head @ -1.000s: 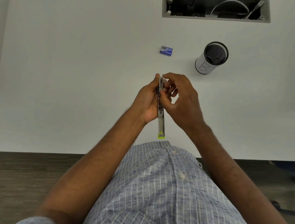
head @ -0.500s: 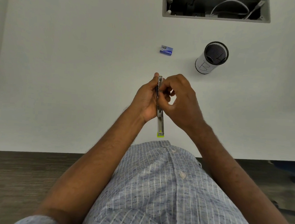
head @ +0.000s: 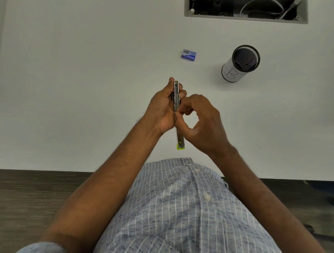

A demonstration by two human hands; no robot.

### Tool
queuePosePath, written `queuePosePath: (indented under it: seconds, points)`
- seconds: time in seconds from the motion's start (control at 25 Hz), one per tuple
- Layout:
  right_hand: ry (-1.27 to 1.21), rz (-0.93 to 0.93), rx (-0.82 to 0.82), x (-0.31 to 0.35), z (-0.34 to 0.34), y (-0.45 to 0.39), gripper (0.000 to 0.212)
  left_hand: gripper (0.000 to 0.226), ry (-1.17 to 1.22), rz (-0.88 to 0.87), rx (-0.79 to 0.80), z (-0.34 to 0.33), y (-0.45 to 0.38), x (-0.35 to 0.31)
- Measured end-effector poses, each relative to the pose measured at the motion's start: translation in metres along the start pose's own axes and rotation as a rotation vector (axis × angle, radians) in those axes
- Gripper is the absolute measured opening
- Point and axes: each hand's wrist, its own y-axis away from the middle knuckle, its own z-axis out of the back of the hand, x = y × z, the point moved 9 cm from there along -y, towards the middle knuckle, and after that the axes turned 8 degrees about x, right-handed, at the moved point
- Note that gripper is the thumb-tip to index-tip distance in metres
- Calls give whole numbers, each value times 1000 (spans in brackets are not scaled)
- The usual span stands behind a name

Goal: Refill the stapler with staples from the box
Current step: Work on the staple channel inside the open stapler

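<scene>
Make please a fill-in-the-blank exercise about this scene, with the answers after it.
1. The stapler is gripped in the ____ hand.
2. The small staple box is ____ in colour.
3. The mesh cup has the letter ____ on its label.
4. The stapler's near tip is ____-coloured.

Answers: left; blue; B; yellow-green

My left hand (head: 163,109) covers most of the stapler (head: 176,97), so only its top edge and the green tip near my shirt show, and my right hand (head: 202,124) hides the middle where my fingertips pinch; I cannot tell whether staples sit in the channel. The print on the blue box (head: 188,54) is too small to read. The recess (head: 246,7) in the table (head: 69,64) is cut off by the top edge, its cables only partly seen.
</scene>
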Motion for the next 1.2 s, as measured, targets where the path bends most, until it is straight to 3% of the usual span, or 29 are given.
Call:
queuePosePath:
  seconds: [0.2,0.32,0.48,0.68,0.8,1.0,1.2]
  points:
    - [-246,-225,-62,-25,-5,0,25,35,-101,-58,-137,16,-1,-4]
    - [-386,-425,-65,-46,-13,1,34,38,-358,-89,-233,26,0,-7]
    - [-793,-745,-112,-82,-35,12,32,36,-708,-205,-220,23,-2,-14]
    - [-1222,-864,-134,-95,-68,21,28,30,-1254,-356,-286,19,-4,-16]
    - [-1419,-972,-185,-103,-86,30,29,23,-1514,-305,-305,21,-9,-1]
    - [-1517,-1085,-197,-118,-101,43,32,8,-1514,-207,-258,29,-18,16]
    - [-1496,-1095,-185,-125,-104,45,21,15,-1562,-180,-167,33,-22,24]
